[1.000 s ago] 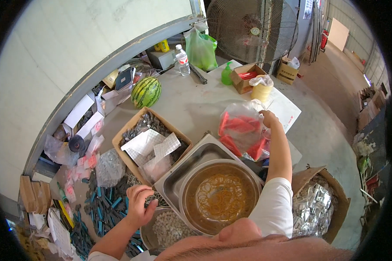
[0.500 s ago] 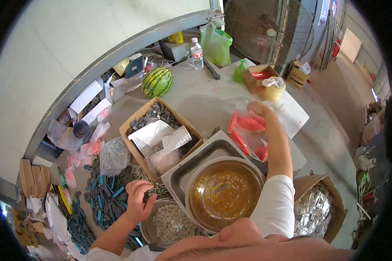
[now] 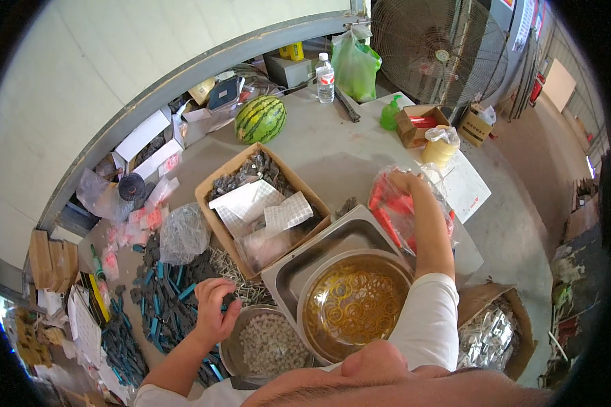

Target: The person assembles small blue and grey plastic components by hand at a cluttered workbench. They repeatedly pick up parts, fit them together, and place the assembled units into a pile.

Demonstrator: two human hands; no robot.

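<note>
My left hand (image 3: 215,308) hovers over the near edge of the dark parts, its fingers curled toward the thumb. A small dark thing shows at the fingertips, too small to name. Beneath it are a pile of dark grey and blue strip-like parts (image 3: 159,295) and a round metal bowl of small whitish pieces (image 3: 271,342). Stretched far forward, my right hand (image 3: 407,182) is at the upper part of a clear plastic bag (image 3: 424,234) with red pieces inside. Plastic and the hand itself hide its fingers. A metal bowl of yellowish rings (image 3: 356,308) sits between my arms, on a rectangular steel tray (image 3: 286,277).
A cardboard box (image 3: 217,227) of dark parts and white sheets stands beyond the tray. Farther back are a watermelon (image 3: 261,119), a water bottle (image 3: 324,78), a green pump bottle (image 3: 390,113) and a yellow spool (image 3: 440,148). A carton of shiny metal pieces (image 3: 492,336) is at right.
The whole view has shifted slightly. My right hand has moved down into the upper part of the bag, and the plastic and red pieces have shifted around it. My left hand stays curled.
</note>
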